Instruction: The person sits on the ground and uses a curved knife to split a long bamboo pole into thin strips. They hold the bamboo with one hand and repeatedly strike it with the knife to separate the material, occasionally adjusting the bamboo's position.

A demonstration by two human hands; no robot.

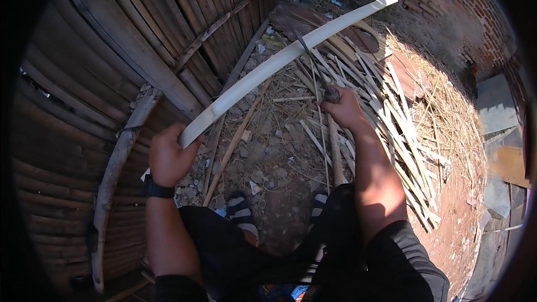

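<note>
A long, pale split-bamboo strip slants from lower left to upper right in front of me. My left hand is closed around its near end, and a dark watch sits on that wrist. In my right hand is a knife with a wooden handle, the fingers wrapped round it. Its narrow dark blade points up and to the left, crossing the middle of the strip. Whether the edge bites into the bamboo cannot be made out.
Many cut bamboo strips lie in a loose heap on the right. A bamboo wall with a pole rises close on my left. A brick wall stands at the back. Shavings and rubble cover the ground around my sandalled feet.
</note>
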